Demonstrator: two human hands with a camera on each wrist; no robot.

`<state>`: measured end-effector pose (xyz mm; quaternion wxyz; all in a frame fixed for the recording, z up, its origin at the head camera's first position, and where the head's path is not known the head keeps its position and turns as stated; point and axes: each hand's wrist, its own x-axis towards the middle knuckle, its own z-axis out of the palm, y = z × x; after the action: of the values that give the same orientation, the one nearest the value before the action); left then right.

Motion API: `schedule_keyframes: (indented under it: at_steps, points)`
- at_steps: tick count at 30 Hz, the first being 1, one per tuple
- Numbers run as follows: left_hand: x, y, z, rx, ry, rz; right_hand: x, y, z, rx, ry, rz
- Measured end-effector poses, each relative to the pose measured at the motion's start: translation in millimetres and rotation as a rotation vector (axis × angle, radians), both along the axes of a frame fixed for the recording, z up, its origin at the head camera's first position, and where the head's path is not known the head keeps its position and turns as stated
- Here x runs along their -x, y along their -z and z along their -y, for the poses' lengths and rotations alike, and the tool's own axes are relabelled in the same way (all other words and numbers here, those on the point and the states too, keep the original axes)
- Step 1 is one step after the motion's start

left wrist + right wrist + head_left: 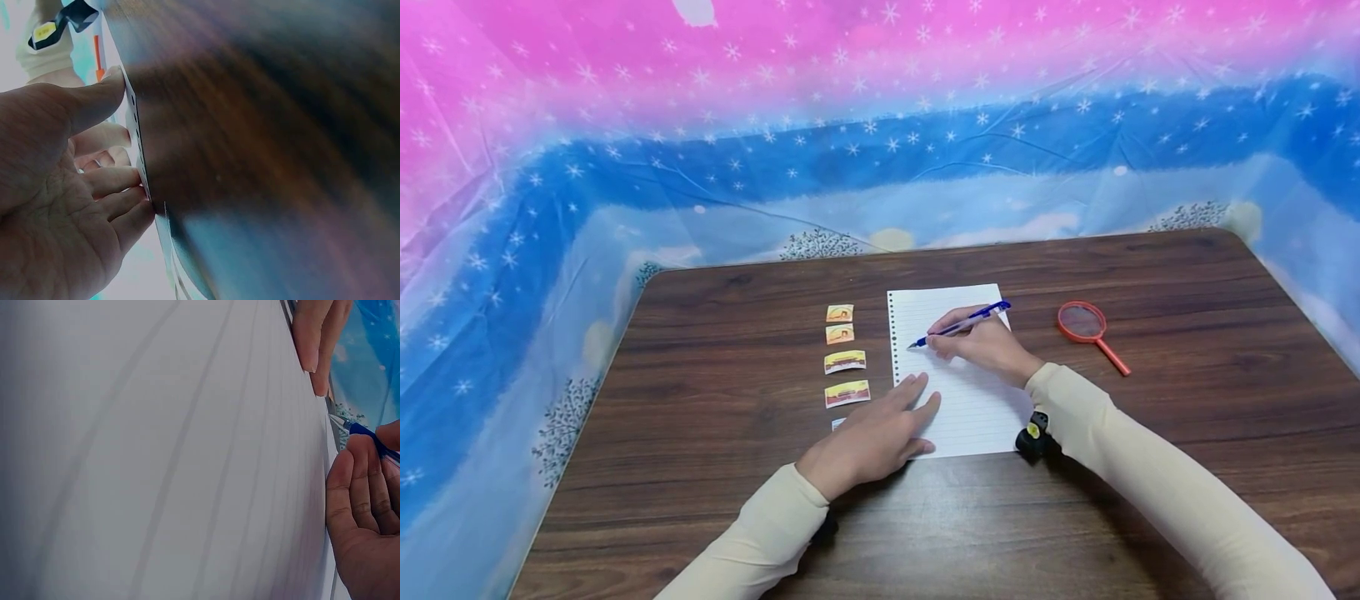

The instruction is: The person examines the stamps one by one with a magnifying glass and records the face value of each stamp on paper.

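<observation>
Blue ballpoint pen (964, 322) gripped by right hand (985, 343), tip at sheet's ten o'clock; lined sheet (958, 400) pinned flat under open left hand (872, 437). Step judged: writing begun; steady sheet called for

Lowest card (838, 423) mostly hidden under left hand (872, 437), card prints too small to read, table (262, 125) blurred

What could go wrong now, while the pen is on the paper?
1. The paper is a loose sheet; the left hand presses only its lower left edge, so the top might shift under the pen.
2. The left hand lies close to the small cards and might push them out of their row.
</observation>
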<state>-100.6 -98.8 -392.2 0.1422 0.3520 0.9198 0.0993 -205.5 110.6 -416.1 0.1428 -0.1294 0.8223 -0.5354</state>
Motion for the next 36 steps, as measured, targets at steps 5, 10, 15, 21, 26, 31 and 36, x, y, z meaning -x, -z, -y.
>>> schedule_keyframes:
  at_steps: [5, 10, 15, 21, 26, 31, 36]
  points:
    - [0.2, -0.3, -0.1, 0.003, -0.003, 0.005, 0.2, 0.3, 0.2, 0.029, -0.003, -0.009]
    - [0.8, -0.4, 0.1, 0.005, 0.006, -0.01, -0.1, 0.5, -0.5, 0.067, -0.01, -0.027]
    - [1.4, -1.4, 0.2, 0.001, 0.01, -0.005, -0.5, 0.5, -1.5, 0.055, -0.016, -0.029]
    - [2.0, -1.7, -0.2, 0.0, 0.0, 0.01, 0.0, 0.2, -0.5, -0.003, 0.016, -0.025]
    - [1.2, -1.3, 0.1, -0.002, 0.003, 0.003, 0.6, 1.2, 1.9, -0.016, 0.025, -0.031]
    - [0.5, -0.5, 0.6, -0.008, 0.006, -0.003, 0.0, 2.2, 3.2, -0.023, 0.03, -0.033]
    - [0.3, 0.0, 0.7, -0.005, 0.008, -0.005, -1.2, 2.3, 3.2, -0.001, 0.026, -0.024]
